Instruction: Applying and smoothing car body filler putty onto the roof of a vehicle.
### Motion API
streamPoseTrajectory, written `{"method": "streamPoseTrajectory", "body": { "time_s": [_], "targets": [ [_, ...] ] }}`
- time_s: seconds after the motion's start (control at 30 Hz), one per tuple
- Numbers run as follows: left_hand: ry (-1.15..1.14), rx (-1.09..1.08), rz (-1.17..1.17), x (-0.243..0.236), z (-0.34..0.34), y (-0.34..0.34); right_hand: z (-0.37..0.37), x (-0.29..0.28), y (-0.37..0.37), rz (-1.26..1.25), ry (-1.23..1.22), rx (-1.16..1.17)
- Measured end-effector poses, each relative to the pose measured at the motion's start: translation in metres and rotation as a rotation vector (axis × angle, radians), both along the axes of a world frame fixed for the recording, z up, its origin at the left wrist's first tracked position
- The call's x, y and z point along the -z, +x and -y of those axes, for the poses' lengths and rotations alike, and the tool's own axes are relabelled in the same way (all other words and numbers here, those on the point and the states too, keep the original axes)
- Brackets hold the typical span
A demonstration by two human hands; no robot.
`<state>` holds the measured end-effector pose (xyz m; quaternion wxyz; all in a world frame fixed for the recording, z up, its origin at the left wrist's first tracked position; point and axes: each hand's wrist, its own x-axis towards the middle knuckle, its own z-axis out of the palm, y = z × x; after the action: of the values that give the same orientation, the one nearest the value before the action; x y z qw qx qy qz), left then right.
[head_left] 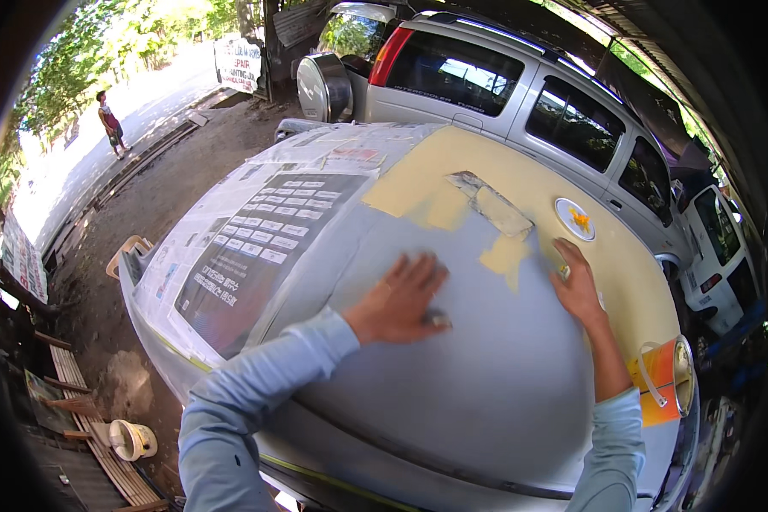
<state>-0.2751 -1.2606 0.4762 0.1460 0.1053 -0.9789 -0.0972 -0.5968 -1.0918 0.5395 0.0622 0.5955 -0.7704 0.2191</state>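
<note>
My left hand [401, 300] is over the grey-primed car panel [452, 367], palm down, fingers spread and slightly blurred, holding nothing. Farther right, my right hand [578, 286] is curled near the border between the grey and cream-yellow paint [623, 256]. A small pale yellowish thing shows between its thumb and fingers; its kind is hidden. Just beyond that hand, a round white lid [575, 219] bears an orange-yellow dab. Scraps of masking paper [501, 210] lie on the panel ahead of my hands. By my right forearm rests an orange-and-yellow paint can [662, 381] with a handle.
Newspaper masking [264, 230] covers the panel's left side. A silver van [486, 85] stands close behind, and a white vehicle [718, 256] is at far right. A white bucket [132, 439] sits at lower left by wooden slats [85, 397]. A person [109, 125] stands by the road.
</note>
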Motion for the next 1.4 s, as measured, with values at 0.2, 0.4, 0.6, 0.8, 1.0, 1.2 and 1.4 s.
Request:
{"method": "streamPoseTrajectory", "body": {
  "time_s": [0.2,0.4,0.6,0.8,1.0,1.2,1.4],
  "targets": [
    [0.026,-0.022,-0.141,0.015,0.025,0.008,0.119,0.013,-0.007,0.029,0.152,0.012],
    [0.110,-0.287,-0.081,0.027,0.064,0.017,0.185,0.020,-0.027,0.084,0.272,0.100],
    [0.060,0.203,-0.038,-0.003,-0.010,0.028,0.205,0.010,-0.037,0.009,0.380,0.205],
    [0.099,-0.264,-0.058,0.018,0.062,0.029,0.212,0.002,-0.036,0.038,0.488,0.277],
    [-0.011,-0.299,-0.114,0.030,0.032,0.076,0.215,0.000,-0.037,0.101,0.508,0.283],
    [0.103,-0.341,0.076,0.009,-0.023,0.136,0.217,0.002,-0.042,0.059,0.464,0.241],
    [0.103,-0.308,-0.029,0.015,-0.020,0.146,0.225,0.001,-0.048,0.063,0.535,0.268]
  ]
}}
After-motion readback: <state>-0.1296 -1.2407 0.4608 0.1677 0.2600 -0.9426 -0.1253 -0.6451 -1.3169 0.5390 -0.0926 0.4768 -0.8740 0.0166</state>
